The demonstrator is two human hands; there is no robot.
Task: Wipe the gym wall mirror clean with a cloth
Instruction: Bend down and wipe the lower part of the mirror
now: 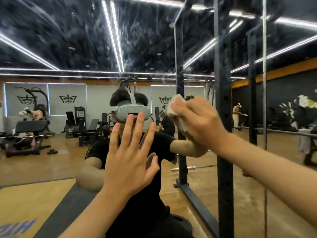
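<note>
The gym wall mirror (68,48) fills the view, with smears and streaks across its upper part. My right hand (199,121) grips a crumpled white cloth (173,107) and presses it against the glass at head height, right of centre. My left hand (130,157) lies flat on the mirror with its fingers spread and straight, lower and to the left of the cloth. Behind both hands the mirror shows a person in a black shirt wearing a white headset.
A black squat rack upright (223,117) stands close on the right, its base bar (195,198) running along the wooden floor. A vertical mirror seam (265,100) lies further right. Weight benches and machines (25,134) show in the reflection at left.
</note>
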